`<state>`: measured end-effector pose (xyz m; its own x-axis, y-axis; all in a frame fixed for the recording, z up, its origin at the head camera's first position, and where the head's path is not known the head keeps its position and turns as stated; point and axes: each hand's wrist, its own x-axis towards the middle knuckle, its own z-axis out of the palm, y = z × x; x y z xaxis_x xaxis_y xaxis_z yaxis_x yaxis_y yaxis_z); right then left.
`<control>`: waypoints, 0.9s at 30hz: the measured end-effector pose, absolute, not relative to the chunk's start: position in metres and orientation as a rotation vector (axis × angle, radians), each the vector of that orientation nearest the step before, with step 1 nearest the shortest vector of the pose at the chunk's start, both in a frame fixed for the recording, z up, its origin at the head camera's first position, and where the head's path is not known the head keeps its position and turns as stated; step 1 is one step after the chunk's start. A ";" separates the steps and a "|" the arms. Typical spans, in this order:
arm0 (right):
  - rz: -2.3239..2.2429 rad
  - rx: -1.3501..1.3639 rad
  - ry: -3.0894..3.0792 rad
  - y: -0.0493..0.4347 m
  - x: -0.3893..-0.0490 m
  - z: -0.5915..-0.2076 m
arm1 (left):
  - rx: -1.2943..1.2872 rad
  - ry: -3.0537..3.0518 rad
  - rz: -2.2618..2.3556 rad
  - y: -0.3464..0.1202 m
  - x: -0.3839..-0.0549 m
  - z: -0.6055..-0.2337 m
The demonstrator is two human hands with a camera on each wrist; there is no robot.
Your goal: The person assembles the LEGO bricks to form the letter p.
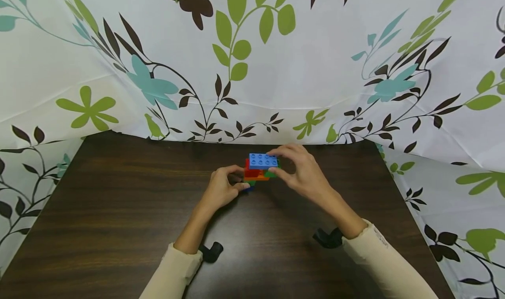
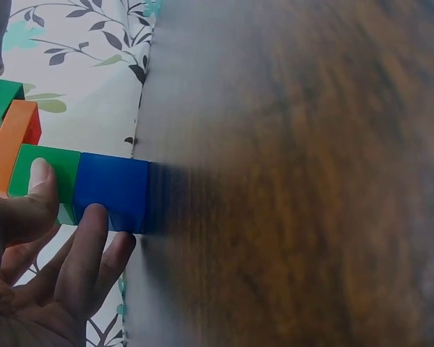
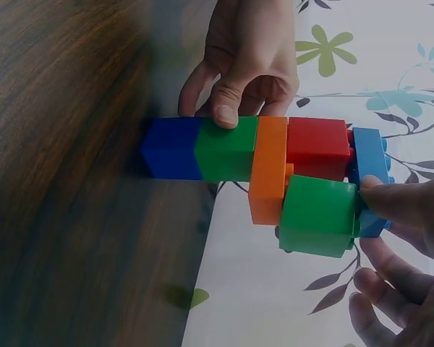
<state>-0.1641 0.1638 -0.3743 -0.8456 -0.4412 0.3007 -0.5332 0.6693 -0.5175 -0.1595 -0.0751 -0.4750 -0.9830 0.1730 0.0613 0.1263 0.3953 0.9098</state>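
Note:
A tower of toy building bricks stands on the table. At its base is a dark blue brick, with a lower green brick above it. An orange brick lies across that, bearing a red brick and an upper green brick side by side. Topmost is a light blue eight-stud brick, right at the studs of those two. My left hand grips the lower part, thumb on the lower green brick, fingertips by the dark blue one. My right hand pinches the light blue brick at its right end.
The dark wood table reaches to a leaf-patterned cloth hung behind it and at the sides. Black wrist mounts stick out from both sleeves, low over the table.

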 end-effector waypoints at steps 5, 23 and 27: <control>0.910 0.797 -2.747 0.160 -0.164 -0.376 | 0.268 2.587 1.666 -0.076 -0.159 -0.475; 0.819 0.797 -2.771 0.158 -0.164 -0.371 | 0.277 2.566 1.664 -0.075 -0.160 -0.476; 0.821 0.802 -2.758 0.158 -0.164 -0.372 | 0.290 2.562 1.653 -0.075 -0.160 -0.476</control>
